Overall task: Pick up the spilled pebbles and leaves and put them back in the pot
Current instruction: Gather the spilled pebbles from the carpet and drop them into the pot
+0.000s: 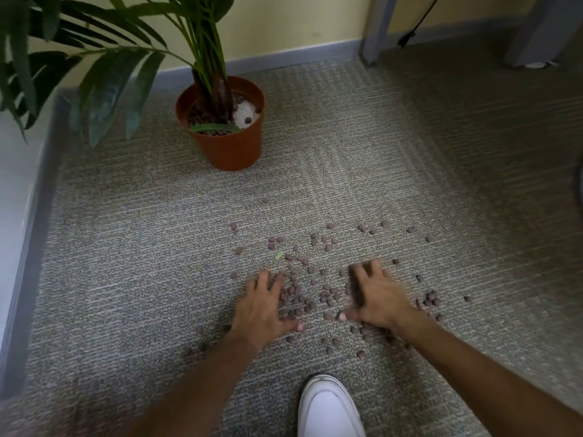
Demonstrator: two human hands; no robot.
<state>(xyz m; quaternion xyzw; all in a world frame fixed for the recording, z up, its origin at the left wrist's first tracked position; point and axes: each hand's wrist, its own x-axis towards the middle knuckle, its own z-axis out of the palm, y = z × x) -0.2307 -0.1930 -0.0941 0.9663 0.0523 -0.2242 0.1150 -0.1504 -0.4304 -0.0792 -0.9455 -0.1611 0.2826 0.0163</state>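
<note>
Several brown pebbles [303, 298] lie scattered over the grey carpet in front of me. My left hand [263, 305] and my right hand [375, 294] rest palm down on the carpet, fingers spread, on either side of the densest patch. Neither hand holds anything that I can see. A small light-green leaf scrap [279, 255] lies just beyond my left fingers. The orange pot [230, 146] stands farther back, holding a green plant, some pebbles, white filler and a long leaf on top.
A white shoe [329, 408] is planted on the carpet near the bottom edge, between my arms. A wall with blue skirting runs along the left and back. Grey furniture legs [375, 29] and a black cable [416, 23] stand at the back right.
</note>
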